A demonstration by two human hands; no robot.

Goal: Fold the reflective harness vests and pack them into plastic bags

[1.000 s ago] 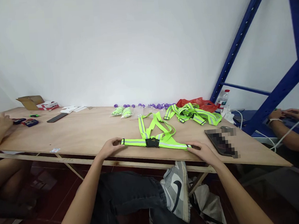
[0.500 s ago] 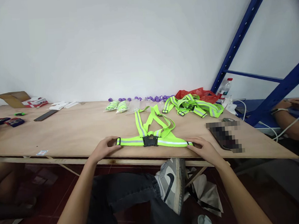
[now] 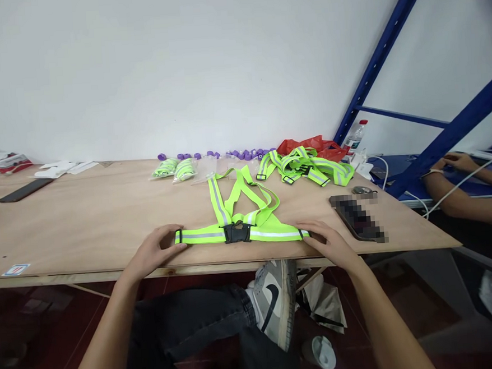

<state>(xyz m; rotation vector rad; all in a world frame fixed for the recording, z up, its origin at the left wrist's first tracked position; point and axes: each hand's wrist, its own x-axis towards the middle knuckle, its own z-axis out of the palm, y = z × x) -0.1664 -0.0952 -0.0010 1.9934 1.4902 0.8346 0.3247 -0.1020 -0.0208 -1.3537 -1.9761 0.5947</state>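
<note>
A lime-yellow reflective vest (image 3: 270,234) of elastic straps with silver stripes lies on the wooden table before me. Its waist belt runs straight across near the front edge, and a black buckle (image 3: 237,232) sits fastened at its middle. The shoulder straps loop loosely behind the belt. My left hand (image 3: 154,251) has thumb and fingers closed about the belt's left end, by a black slider. At the right end, my right hand (image 3: 328,241) pinches the belt beside another slider, fingers on top and thumb in front.
Behind the vest are bagged vests (image 3: 185,169), purple rolls (image 3: 244,154), loose reflective straps (image 3: 304,166) and a red plastic bag (image 3: 314,146). A phone (image 3: 358,219) lies right of my right hand. A blue rack post (image 3: 382,57) and a co-worker's arms (image 3: 452,184) are farther right.
The view has swung slightly right, so the table's contents appear farther left. Between my hands the belt spans a little wider. Both hands keep their places at its ends.
</note>
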